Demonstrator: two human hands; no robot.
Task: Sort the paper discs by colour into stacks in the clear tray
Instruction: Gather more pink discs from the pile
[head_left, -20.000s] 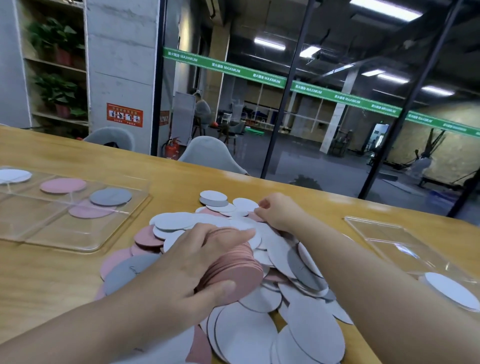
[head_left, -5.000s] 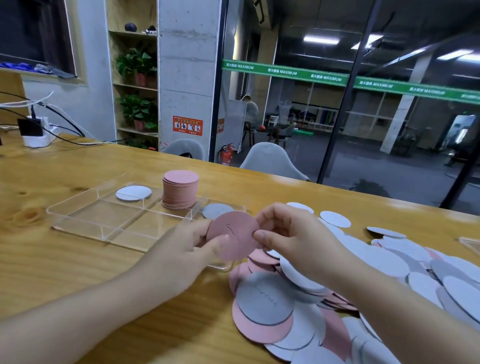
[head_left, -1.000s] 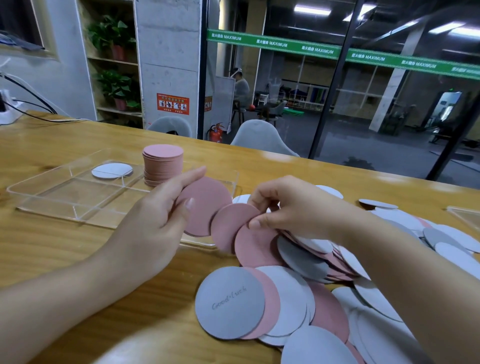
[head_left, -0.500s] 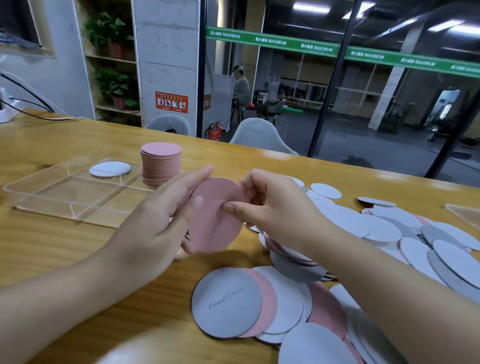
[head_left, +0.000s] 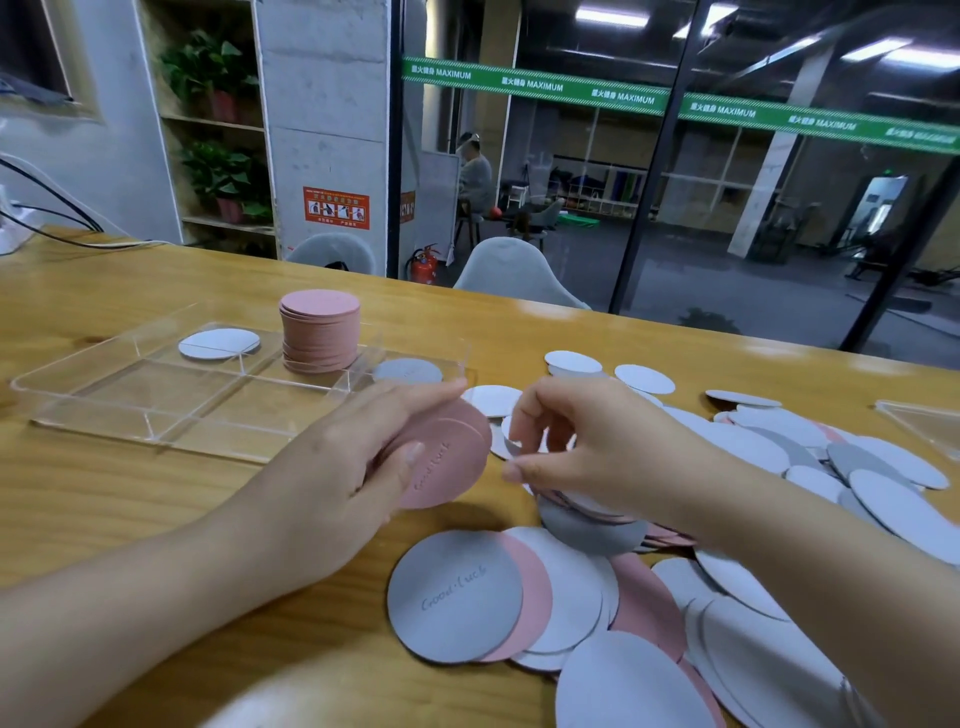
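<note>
Just beyond the left hand (head_left: 332, 467), the clear tray (head_left: 93, 410) sat on the counter (head_left: 130, 499) with a tall pink stack (head_left: 320, 338) in one far compartment, a single white disc (head_left: 219, 343) in the compartment to its left and a grey disc (head_left: 408, 371) to its right. The left grip was pinching a small fan of pink discs (head_left: 447, 457) between thumb and straight fingers, probably gathering a batch so they could go onto the pink stack in one trip. Close beside it, the right hand (head_left: 587, 457) hovered over the loose pile (head_left: 779, 467) with fingers curled; it seemed to be picking at the edge of a disc, though I could not tell whether anything was actually pinched. Nearer the person than both hands lay a grey disc lettered "Good Luck" (head_left: 454, 597), overlapping pink and white ones. How many discs the left hand held was hard to count, since the palm covered most of them. The pile ran off the right edge, and a second clear tray (head_left: 930, 423) was cut off there
</note>
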